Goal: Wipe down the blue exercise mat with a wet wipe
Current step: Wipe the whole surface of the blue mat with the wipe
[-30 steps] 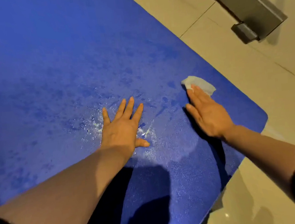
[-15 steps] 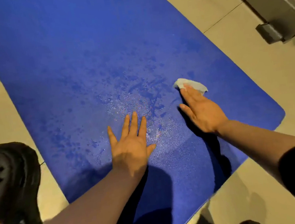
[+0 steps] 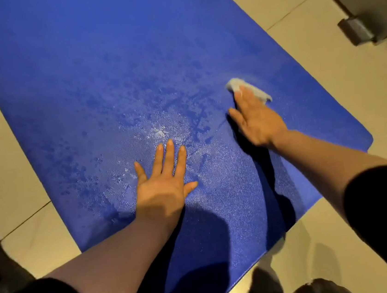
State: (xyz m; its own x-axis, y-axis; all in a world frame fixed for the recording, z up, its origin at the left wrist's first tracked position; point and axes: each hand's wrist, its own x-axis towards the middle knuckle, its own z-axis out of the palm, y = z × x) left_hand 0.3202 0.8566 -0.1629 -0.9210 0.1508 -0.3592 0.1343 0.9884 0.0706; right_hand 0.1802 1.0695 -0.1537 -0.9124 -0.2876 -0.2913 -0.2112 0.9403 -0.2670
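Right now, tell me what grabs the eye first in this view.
The big blue mat fills most of the view, lying on pale floor tiles, with a wet, glistening patch near its middle. The left hand is spread flat on that damp area, while the right hand presses a pale wipe onto the mat nearer its right edge.

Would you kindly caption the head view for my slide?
Right hand presses a wet wipe across the damp blue mat; left hand braces flat.
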